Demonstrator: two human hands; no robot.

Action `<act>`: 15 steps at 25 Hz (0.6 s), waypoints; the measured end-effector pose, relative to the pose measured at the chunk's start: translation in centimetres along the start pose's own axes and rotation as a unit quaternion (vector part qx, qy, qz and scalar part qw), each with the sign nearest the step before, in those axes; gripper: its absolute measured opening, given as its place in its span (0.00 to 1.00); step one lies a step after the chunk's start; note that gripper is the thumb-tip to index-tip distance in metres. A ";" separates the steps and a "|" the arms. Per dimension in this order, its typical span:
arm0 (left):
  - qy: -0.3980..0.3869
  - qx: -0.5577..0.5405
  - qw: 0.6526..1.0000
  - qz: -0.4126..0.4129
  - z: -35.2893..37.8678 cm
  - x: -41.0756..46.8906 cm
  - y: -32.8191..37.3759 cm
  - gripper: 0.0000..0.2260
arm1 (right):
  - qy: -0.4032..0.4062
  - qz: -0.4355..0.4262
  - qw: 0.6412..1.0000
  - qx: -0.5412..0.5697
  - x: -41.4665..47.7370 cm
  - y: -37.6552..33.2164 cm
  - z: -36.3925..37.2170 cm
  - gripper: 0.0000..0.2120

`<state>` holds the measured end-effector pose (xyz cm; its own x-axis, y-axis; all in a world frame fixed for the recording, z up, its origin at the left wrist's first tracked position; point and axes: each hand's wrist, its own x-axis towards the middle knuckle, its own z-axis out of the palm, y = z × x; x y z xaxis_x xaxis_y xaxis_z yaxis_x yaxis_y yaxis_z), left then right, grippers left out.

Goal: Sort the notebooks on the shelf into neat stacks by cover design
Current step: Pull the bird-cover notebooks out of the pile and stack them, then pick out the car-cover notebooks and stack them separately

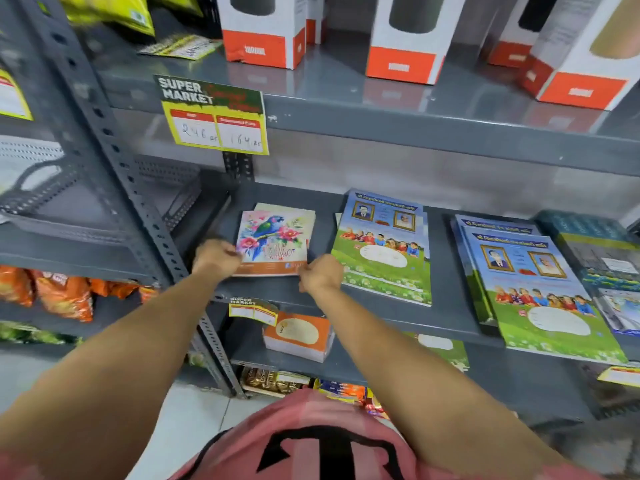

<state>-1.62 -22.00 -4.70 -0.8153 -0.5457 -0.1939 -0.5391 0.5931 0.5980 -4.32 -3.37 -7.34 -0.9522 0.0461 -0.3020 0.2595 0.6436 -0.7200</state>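
Note:
A small stack of parrot-and-flowers notebooks [275, 239] lies on the grey middle shelf [450, 317]. My left hand [216, 256] grips its front left corner and my right hand [320, 271] pinches its front right corner. To the right lies a stack of green-meadow notebooks with framed portraits [382, 251]. Further right sits a second stack of the same meadow design [540, 292], jutting over the shelf's front edge. Darker notebooks [602, 261] lie at the far right, partly cut off.
Orange-and-white boxes [403, 46] stand on the shelf above, behind a price tag [216, 119]. An orange notebook stack [298, 336] sits on the shelf below. A grey basket [104, 199] is to the left, beyond the slotted upright [114, 161]. Snack bags [62, 296] fill the lower left.

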 end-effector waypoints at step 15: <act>-0.089 0.141 0.972 0.166 14.0 -4.6 12.8 0.18 | 0.133 0.155 0.976 -0.081 2.4 10.6 -14.5 0.28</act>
<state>-7.69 -3.62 -7.05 -0.9646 -0.2000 -0.1721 -0.2555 0.8712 0.4192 -6.22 14.59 -6.64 -0.8460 0.4405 -0.3004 0.5329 0.6786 -0.5056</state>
